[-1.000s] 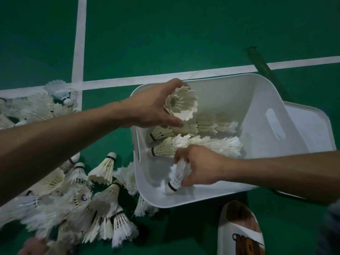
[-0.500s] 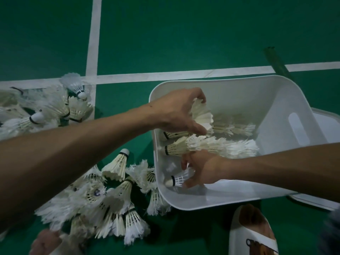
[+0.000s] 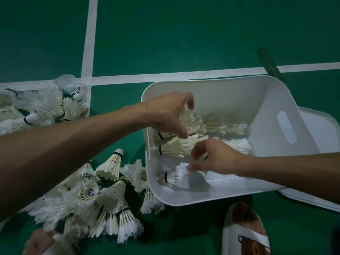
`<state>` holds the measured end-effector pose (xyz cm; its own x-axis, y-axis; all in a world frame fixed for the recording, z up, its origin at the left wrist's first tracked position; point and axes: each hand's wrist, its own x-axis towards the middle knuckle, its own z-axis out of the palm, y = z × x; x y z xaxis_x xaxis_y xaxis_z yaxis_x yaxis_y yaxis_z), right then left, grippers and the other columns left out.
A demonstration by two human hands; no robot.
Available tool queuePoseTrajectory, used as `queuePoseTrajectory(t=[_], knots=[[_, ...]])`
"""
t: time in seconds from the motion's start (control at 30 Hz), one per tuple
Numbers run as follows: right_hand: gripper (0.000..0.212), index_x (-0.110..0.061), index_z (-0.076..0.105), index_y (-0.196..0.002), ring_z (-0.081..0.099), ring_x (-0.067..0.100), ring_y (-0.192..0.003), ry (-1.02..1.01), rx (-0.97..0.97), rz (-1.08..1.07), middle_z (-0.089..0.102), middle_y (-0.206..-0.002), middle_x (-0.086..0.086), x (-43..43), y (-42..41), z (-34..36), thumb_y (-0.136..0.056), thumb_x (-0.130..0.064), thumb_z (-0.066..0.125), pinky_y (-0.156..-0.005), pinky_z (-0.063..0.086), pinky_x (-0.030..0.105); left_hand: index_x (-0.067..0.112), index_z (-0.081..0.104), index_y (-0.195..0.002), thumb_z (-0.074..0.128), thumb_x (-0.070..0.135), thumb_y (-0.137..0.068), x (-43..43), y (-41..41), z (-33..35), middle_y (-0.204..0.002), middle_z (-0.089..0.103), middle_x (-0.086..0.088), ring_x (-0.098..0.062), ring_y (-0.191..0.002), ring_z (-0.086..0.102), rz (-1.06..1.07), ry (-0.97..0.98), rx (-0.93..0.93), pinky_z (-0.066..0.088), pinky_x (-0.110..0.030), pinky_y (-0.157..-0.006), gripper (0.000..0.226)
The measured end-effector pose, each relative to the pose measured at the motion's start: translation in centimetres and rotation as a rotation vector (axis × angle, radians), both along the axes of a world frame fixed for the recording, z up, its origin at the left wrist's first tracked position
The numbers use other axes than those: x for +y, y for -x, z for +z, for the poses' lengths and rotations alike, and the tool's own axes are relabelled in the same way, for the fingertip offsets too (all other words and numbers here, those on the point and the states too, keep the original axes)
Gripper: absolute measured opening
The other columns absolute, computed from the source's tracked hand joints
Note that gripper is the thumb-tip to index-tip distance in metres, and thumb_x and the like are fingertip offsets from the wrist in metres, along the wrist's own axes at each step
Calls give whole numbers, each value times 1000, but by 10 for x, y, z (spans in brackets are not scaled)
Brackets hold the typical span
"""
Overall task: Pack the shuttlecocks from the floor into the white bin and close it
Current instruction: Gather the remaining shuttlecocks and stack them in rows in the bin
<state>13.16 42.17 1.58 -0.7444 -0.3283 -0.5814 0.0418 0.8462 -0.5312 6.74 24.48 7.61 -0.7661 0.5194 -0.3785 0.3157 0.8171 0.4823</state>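
Left hand (image 3: pixel 165 113) grips a shuttlecock (image 3: pixel 192 120) by its skirt above the bin (image 3: pixel 230 96); right hand (image 3: pixel 217 159) touches a second shuttlecock (image 3: pixel 172 178) lying inside, and we cannot tell whether it pinches it. We lay each one cork toward the left wall, nest it against the rows (image 3: pixel 228 126), and release gently so feathers do not crush. A pile (image 3: pixel 103 199) lies on the floor (image 3: pixel 184 34) just beside the bin.

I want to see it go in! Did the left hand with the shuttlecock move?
Yes. The left hand carried its shuttlecock from up by the white bin's far rim down onto the packed rows.
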Motion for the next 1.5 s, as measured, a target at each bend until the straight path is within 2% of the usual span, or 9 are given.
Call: queuePoseTrajectory(t=[0.17,0.37,0.5,0.63,0.73,0.93,1.2,1.37,1.5], knots=[[67,-20,58,-110,70,13,-85,307,17,-324,68,-103,0,28,10,15,-53,-30,91,-80,59,36,30,39,-131,81,40,-69,10,-5,-5,-120,53,4,1,-71,44,-111,49,-73,35,-24,-71,76],[106,-37,34,-137,67,11,-93,411,58,-163,58,-117,-7,31,7,24,-50,-24,94,-78,59,35,24,35,-133,80,45,-69,25,-17,-17,-125,56,3,-11,-92,55,-131,-10,-148,44,-22,-81,81],[107,-42,29,-137,66,10,-91,387,13,-155,57,-117,-7,33,6,26,-53,-21,93,-79,59,33,23,36,-129,81,44,-68,29,-24,-17,-112,52,12,3,-81,54,-99,-70,-204,43,-10,-70,79],[107,-43,24,-138,68,17,-85,390,-112,-120,56,-111,-3,37,2,28,-61,-8,89,-66,57,24,21,52,-105,86,36,-63,30,-25,-23,-95,69,11,-7,-83,66,49,-181,-305,56,-35,-80,56],[98,-38,29,-138,70,22,-80,282,-100,-65,57,-111,4,40,0,23,-64,-11,88,-66,60,36,19,59,-95,86,31,-64,30,-25,-24,-87,72,8,-9,-79,68,39,-198,-326,56,-37,-80,42],[65,-27,52,-124,62,12,-83,-131,42,220,59,-106,-6,52,1,23,-66,-26,82,-73,51,25,22,57,-108,77,35,-76,20,-9,-24,-103,64,10,0,-80,57,-165,76,-215,43,-13,-64,40],[63,-26,47,-123,61,12,-85,-136,33,292,63,-107,-1,32,-13,6,-70,-28,79,-70,51,27,19,55,-122,73,36,-80,18,-5,-31,-116,62,5,-10,-85,56,-283,195,-238,42,-22,-69,48],[66,-28,51,-123,46,8,-82,-146,74,323,44,-113,-1,21,-14,2,-66,-31,83,-74,46,22,19,55,-123,72,37,-81,16,-3,-31,-117,62,5,-13,-90,56,-275,195,-233,42,-23,-74,48],[65,-23,52,-124,49,9,-83,-147,61,316,55,-116,0,13,-13,-2,-67,-32,83,-69,40,19,19,54,-122,73,37,-80,14,-4,-33,-116,62,4,-15,-91,55,-297,216,-237,43,-26,-76,50]])
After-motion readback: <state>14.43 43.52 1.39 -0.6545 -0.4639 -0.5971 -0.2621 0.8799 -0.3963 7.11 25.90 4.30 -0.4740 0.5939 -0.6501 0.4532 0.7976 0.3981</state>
